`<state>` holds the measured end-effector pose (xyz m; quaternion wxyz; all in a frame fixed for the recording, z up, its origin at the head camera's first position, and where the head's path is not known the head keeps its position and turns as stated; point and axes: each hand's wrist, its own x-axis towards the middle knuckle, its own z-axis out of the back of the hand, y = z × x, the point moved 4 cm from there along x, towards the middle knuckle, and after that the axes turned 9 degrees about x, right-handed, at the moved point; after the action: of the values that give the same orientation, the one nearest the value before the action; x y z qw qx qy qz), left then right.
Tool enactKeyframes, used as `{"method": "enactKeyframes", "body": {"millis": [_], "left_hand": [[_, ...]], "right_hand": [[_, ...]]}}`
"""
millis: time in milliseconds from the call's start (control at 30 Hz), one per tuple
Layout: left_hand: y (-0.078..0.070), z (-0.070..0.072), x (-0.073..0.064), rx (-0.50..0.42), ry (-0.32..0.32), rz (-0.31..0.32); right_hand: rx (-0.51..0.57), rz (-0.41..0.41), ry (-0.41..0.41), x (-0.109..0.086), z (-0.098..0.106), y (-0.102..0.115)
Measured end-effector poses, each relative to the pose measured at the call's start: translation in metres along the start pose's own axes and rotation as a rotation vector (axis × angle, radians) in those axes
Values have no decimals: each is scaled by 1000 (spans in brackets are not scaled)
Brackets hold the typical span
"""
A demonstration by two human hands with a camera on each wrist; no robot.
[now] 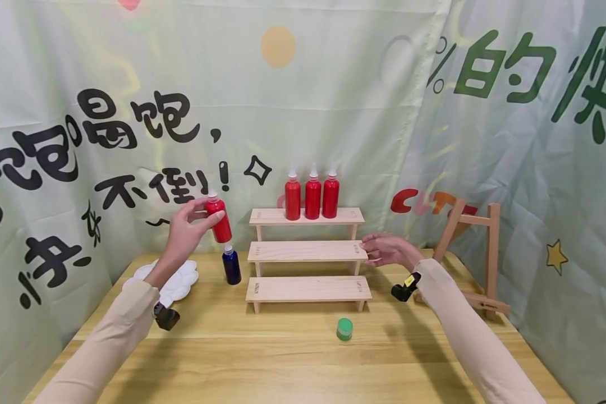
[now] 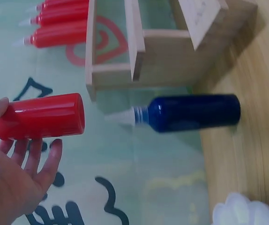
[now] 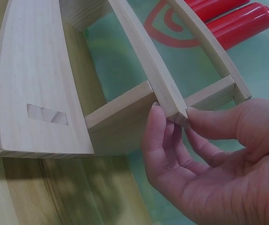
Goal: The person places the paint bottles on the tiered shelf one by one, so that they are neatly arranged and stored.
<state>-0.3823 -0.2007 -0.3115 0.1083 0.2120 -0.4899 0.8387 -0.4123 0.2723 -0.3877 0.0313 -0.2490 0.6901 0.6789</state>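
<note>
My left hand [image 1: 191,220] pinches a red squeeze bottle [image 1: 219,220] with a white nozzle between thumb and fingers. It is raised left of the wooden shelf, above a dark blue bottle [image 1: 231,265] standing on the table. In the left wrist view the red bottle [image 2: 45,116] has its base toward the blue bottle's nozzle [image 2: 121,117]. My right hand [image 1: 388,250] is at the right end of the middle tier [image 1: 308,251]; in the right wrist view thumb and fingers pinch that board's corner [image 3: 176,115]. Three red bottles [image 1: 312,196] stand in a row on the top tier.
A green-lidded small jar [image 1: 344,329] sits on the table before the shelf. A white scalloped palette [image 1: 182,283] lies at the left, partly behind the left forearm. A small wooden easel [image 1: 491,252] stands at the right. Printed cloth [image 1: 333,84] hangs behind the table.
</note>
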Motion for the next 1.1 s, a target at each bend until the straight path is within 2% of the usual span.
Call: {"method": "enactKeyframes", "body": {"millis": [367,633,867,1100], "left_hand": [[-13,-32,-5,-13,102,-2],[-19,-52,-17,-17,161,-39],[-23,-70,-24,-43,181,-66],[-31,-81,-25,-64,194,-82]], "right_hand": [[-38,45,-51,-1,0,1],[-57,25,-60,-2,-1,-6],[-73,55,-76,-9,-2,-9],[-120,85,-107,-9,-6,-3]]}}
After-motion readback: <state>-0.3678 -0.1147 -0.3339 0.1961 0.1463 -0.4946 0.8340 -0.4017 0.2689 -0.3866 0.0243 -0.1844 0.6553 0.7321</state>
